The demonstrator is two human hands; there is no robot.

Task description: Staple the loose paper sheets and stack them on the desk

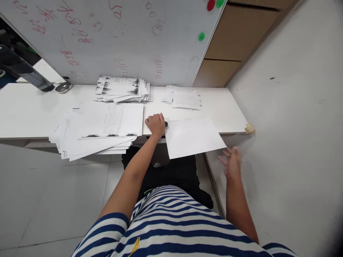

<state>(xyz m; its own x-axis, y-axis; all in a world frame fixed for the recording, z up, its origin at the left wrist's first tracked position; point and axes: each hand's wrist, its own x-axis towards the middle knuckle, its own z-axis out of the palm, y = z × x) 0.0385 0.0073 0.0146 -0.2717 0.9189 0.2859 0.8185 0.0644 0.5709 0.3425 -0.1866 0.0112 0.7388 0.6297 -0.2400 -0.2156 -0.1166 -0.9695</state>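
My left hand is closed in a fist at the front edge of the desk. It grips a small dark object, whose black tip pokes out on the right; its kind is hidden by my fingers. A blank white sheet of paper lies just right of that fist and overhangs the desk's front edge. Beside the sheet's lower right corner, my right hand is held in the air with its fingers apart, slightly blurred, and no object shows in it. Left of my fist spreads a large fanned stack of papers, also overhanging the edge.
Behind lie a pile of printed sheets and a smaller paper stack. A computer mouse sits at the back left. A whiteboard stands along the desk's back, with cardboard boxes beside it. A wall bounds the right.
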